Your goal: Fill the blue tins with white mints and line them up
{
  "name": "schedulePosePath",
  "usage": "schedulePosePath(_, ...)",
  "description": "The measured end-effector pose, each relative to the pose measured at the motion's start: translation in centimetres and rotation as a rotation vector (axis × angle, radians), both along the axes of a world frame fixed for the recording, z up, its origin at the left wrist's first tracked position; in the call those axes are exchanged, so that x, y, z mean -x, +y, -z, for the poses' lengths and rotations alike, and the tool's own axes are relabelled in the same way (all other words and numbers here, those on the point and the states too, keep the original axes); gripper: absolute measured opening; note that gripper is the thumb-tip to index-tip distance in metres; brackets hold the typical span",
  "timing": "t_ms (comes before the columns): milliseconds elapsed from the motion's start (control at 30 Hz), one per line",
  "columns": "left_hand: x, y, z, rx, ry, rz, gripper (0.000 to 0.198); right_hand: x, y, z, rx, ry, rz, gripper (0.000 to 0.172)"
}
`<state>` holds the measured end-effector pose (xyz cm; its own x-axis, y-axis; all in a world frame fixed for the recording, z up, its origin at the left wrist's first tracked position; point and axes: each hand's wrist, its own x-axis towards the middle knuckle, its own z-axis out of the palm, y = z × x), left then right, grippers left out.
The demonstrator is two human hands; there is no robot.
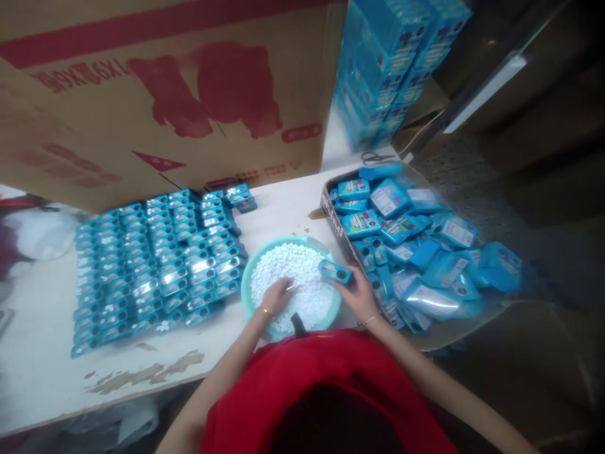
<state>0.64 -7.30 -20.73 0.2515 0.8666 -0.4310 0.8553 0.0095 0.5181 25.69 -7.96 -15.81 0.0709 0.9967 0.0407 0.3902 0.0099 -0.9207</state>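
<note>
The right fingers (354,279) are closed on one end of a small blue box (333,271), just left of them above the white pellets (305,277). Its long axis runs crosswise, the dark round spot near these fingers, the far end pointing left and slightly away. The left fingers (283,286) are curled at the pellets; whether they grip any, I cannot tell. Rows of similar boxes (161,268) stand left of them.
</note>
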Motion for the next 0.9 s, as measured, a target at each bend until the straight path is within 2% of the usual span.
schedulePosePath(100,2.6,-0.4,-2.9,-0.040,-0.139,-0.009,0.027,0.0,0.1,0.0,-0.018,-0.045,-0.020,0.029)
schedulePosePath(200,4.3,-0.3,-7.2,-0.099,-0.266,0.010,0.028,0.5,0.3,-0.4,-0.067,-0.117,-0.094,0.029)
schedulePosePath(267,4.5,0.1,-10.3,-0.123,-0.249,0.051,0.027,1.0,0.3,-0.7,-0.094,-0.161,-0.158,0.033)
schedulePosePath(400,3.0,1.3,-15.4,-0.177,-0.067,0.235,0.023,2.4,0.3,-0.8,-0.125,-0.203,-0.265,0.044)
schedulePosePath(500,0.9,1.9,-18.1,-0.184,0.165,0.391,0.023,3.0,0.2,-0.4,-0.152,-0.222,-0.300,0.049)
schedulePosePath(600,-1.5,1.9,-20.3,-0.184,0.377,0.466,0.023,3.3,0.2,-0.2,-0.174,-0.236,-0.314,0.050)
schedulePosePath(700,-3.1,1.7,-22.1,-0.199,0.454,0.520,0.023,3.4,0.2,0.0,-0.194,-0.217,-0.328,0.048)
schedulePosePath(767,-3.0,1.6,-22.6,-0.216,0.459,0.524,0.024,3.2,0.2,0.0,-0.194,-0.199,-0.321,0.046)
schedulePosePath(833,-1.7,1.8,-21.7,-0.243,0.442,0.462,0.023,2.9,0.3,0.1,-0.174,-0.181,-0.300,0.045)
schedulePosePath(900,0.4,1.9,-19.2,-0.239,0.426,0.358,0.024,2.4,0.3,0.1,-0.142,-0.164,-0.263,0.042)
